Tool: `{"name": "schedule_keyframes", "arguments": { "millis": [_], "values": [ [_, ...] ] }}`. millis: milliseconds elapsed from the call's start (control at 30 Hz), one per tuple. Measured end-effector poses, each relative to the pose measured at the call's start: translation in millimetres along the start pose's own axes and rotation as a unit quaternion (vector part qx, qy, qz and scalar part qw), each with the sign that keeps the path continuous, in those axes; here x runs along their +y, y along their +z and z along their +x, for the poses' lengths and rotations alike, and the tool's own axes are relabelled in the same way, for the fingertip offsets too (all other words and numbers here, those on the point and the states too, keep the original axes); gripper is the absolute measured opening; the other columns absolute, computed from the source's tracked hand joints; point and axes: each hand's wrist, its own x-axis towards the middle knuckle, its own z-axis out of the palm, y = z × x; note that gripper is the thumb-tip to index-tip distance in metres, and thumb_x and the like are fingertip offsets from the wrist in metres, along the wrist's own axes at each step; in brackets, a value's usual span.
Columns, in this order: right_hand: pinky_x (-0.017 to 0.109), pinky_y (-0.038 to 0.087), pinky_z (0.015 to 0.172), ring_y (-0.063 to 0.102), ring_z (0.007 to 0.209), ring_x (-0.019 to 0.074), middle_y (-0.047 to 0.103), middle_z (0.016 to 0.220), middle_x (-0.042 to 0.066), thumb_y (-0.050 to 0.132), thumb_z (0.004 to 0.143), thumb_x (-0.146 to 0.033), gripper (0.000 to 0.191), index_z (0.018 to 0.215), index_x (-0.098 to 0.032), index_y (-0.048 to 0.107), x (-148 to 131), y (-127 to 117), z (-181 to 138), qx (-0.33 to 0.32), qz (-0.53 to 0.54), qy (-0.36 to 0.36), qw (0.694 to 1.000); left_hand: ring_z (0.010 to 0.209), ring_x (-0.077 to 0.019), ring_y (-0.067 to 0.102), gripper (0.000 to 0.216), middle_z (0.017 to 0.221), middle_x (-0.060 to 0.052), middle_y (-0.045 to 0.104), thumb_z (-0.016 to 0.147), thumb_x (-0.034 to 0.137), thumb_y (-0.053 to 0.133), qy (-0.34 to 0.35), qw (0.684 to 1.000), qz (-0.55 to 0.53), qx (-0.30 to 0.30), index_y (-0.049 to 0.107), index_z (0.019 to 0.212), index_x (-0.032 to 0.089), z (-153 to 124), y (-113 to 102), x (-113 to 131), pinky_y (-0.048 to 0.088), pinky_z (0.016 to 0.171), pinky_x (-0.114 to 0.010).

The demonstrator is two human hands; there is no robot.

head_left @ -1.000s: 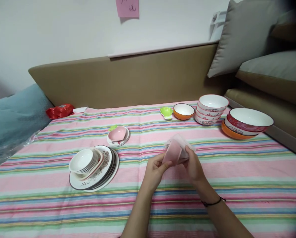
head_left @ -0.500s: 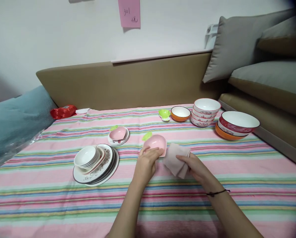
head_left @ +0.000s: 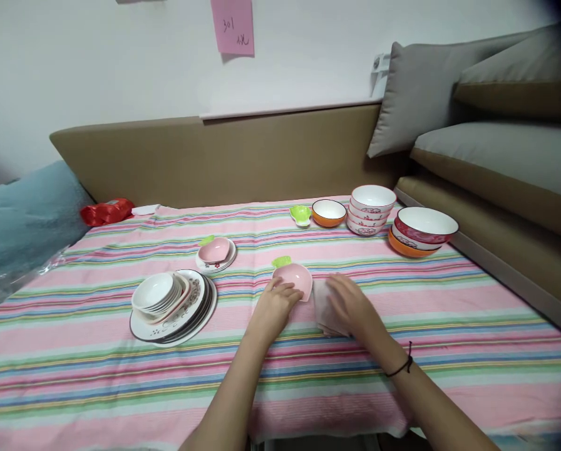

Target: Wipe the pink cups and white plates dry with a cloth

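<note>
My left hand (head_left: 272, 310) has its fingers curled over the near rim of a pink fruit-shaped bowl (head_left: 295, 275) with a green leaf handle, which sits on the striped cloth. Just to its right lies a folded pale pinkish-grey cloth (head_left: 325, 307). My right hand (head_left: 353, 307) rests over that cloth's right side with the fingers stretched out, covering part of it. A black cord bracelet is on my right wrist.
At the left stand stacked plates (head_left: 142, 332) topped with small white bowls (head_left: 153, 292), and behind them a smaller pink bowl (head_left: 215, 249) on small plates. A green dish (head_left: 300, 215), an orange bowl (head_left: 328, 220) and two bowl stacks (head_left: 365, 228) (head_left: 426, 235) stand at the back right.
My right hand has gone from pinching the folded cloth to lying over it with fingers extended, and the cloth now lies lower and flatter. My left hand stays at the pink bowl. The view has shifted slightly.
</note>
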Motion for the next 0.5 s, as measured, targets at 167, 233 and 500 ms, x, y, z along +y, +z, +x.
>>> {"name": "schedule_keyframes", "arguments": {
  "millis": [167, 233, 500],
  "values": [
    [0.065, 0.021, 0.111, 0.02, 0.144, 0.036, 0.038, 0.151, 0.008, 0.048, 0.091, -0.051, 0.059, 0.144, -0.028, 0.038, 2.3, 18.5, -15.1, -0.146, -0.041, 0.005, 0.988, 0.111, -0.0195, 0.063, 0.041, 0.108, -0.01, 0.071, 0.081, -0.004, 0.043, -0.006, 1.0, 0.006, -0.001, 0.067, 0.106, 0.017, 1.0, -2.5, 1.5, 0.039, 0.107, -0.044],
    [0.062, 0.023, 0.111, 0.017, 0.145, 0.0363, 0.032, 0.154, 0.009, 0.051, 0.088, -0.052, 0.062, 0.144, -0.028, 0.039, 9.4, 16.6, -15.0, -0.14, -0.024, 0.021, 0.99, 0.111, -0.0193, 0.062, 0.042, 0.107, -0.009, 0.072, 0.08, -0.005, 0.043, -0.004, 1.0, 0.009, -0.001, 0.067, 0.105, 0.017, 1.1, -3.2, 0.7, 0.039, 0.107, -0.044],
    [0.033, 0.044, 0.062, 0.059, 0.063, 0.0211, 0.065, 0.066, 0.003, 0.059, 0.075, -0.04, 0.022, 0.07, -0.02, 0.066, 24.1, -23.0, -4.4, -0.068, 0.083, 0.28, 0.954, 0.107, -0.0203, 0.064, 0.04, 0.11, -0.011, 0.071, 0.081, -0.005, 0.043, -0.02, 0.999, 0.033, 0.016, 0.069, 0.102, 0.017, 3.7, -7.2, 0.2, 0.041, 0.105, -0.043]
  ]
}}
